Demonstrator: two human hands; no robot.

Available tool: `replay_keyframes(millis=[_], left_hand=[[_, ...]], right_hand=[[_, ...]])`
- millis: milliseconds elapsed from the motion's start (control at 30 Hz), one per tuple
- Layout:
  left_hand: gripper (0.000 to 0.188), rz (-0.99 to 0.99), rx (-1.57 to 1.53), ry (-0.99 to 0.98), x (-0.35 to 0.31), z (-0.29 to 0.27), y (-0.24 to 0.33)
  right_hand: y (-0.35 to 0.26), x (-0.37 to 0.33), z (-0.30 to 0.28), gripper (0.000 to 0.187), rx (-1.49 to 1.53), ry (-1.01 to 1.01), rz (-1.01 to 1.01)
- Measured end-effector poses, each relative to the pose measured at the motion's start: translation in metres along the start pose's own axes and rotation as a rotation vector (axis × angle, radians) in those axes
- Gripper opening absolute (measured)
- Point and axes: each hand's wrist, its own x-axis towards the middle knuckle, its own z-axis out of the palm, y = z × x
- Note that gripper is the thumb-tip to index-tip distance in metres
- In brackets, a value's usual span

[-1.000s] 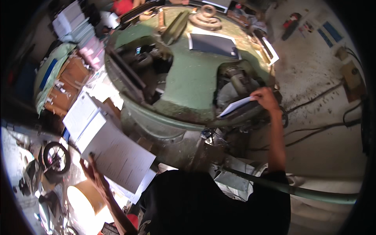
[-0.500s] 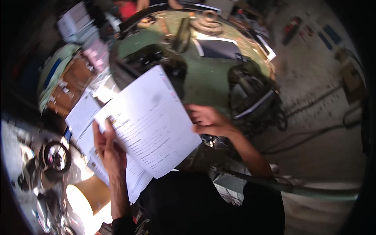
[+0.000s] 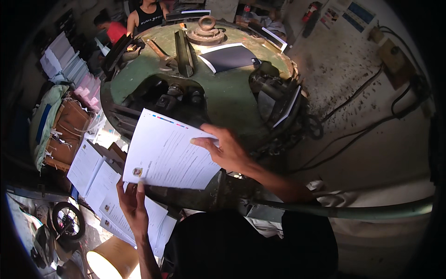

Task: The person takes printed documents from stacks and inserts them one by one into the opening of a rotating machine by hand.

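Observation:
I hold a white printed paper sheet [image 3: 174, 156] tilted in front of me, with lines of text, a small emblem and a strip of coloured marks along its upper edge. My right hand [image 3: 227, 151] grips its right edge, thumb on top and fingers behind. At the lower left corner, near the emblem, my left hand [image 3: 133, 202] pinches the edge between its fingertips. Below and left lie overlapping printed sheets [image 3: 111, 186], partly hidden by my left hand. Another stack of printed sheets [image 3: 86, 162] is just beyond them.
A big round green machine [image 3: 227, 100] stands ahead, carrying a wrench [image 3: 160, 51], a dark sheet [image 3: 230, 58] and a ringed metal weight [image 3: 206, 33]. Paper stacks [image 3: 62, 56] rise at the left. A tan cylinder [image 3: 114, 258] is lower left. Two people [image 3: 151, 16] are at the back.
My right hand has closed on the sheet's right edge, having been beside it with fingers apart. The sheet has turned, bringing its emblem to the lower left. The head view has shifted.

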Motion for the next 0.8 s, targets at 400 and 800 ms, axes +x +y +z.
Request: replay_keyframes(millis=[400, 800], left_hand=[[0.141, -0.372, 1.105, 0.129, -0.023, -0.191, -0.1], [0.137, -0.335, 1.275, 0.263, -0.031, -0.196, -0.118]], right_hand=[[-0.03, 0.024, -0.105, 0.021, -0.401, 0.277, -0.023], [-0.02, 0.032, -0.113, 0.018, -0.599, 0.277, -0.046]])
